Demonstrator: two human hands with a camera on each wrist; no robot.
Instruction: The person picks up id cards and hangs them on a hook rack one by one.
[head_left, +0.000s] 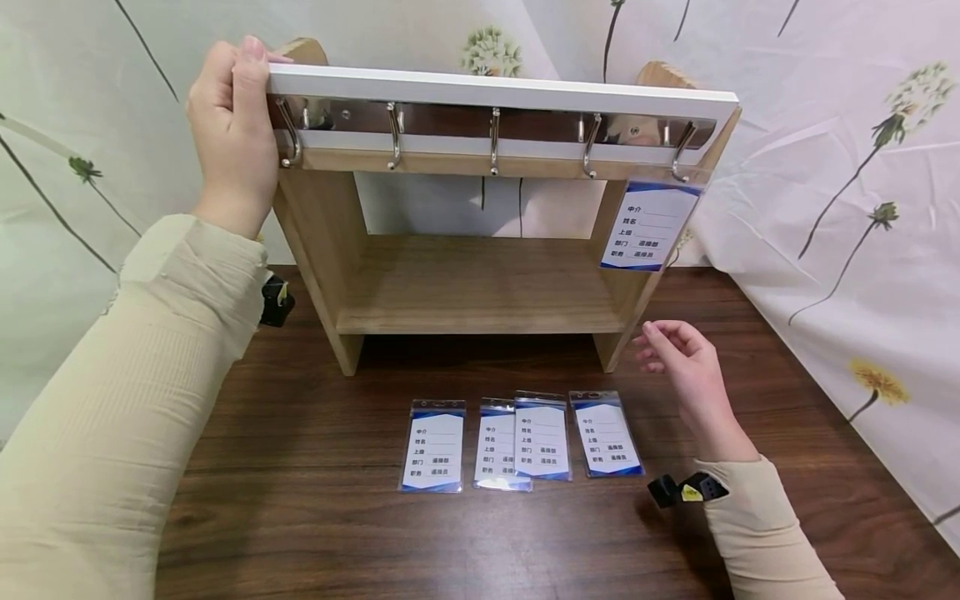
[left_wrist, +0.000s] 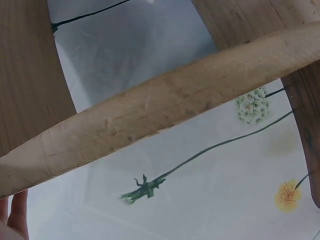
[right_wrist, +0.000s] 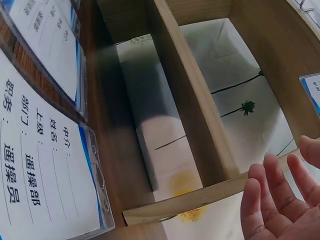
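Observation:
A wooden shelf rack [head_left: 480, 283] with a white top board carries a metal strip of several hooks [head_left: 494, 142]. My left hand [head_left: 236, 125] grips the board's left end, thumb on top; in the left wrist view only its fingertips [left_wrist: 17, 215] show past the rack's side panel [left_wrist: 125, 117]. One clear-sleeved badge card [head_left: 651, 225] hangs from the rightmost hook. Near the rack's right leg, my right hand [head_left: 686, 367] is in the air, fingers loosely bent and holding nothing; the right wrist view shows them spread apart [right_wrist: 282, 200].
Several more badge cards lie face up on the dark wood table [head_left: 322, 517] before the rack: a left one [head_left: 433, 450], two overlapping in the middle [head_left: 542, 442], and a right one [head_left: 606, 437]. Flower-patterned cloth [head_left: 847, 208] hangs behind and along the right side.

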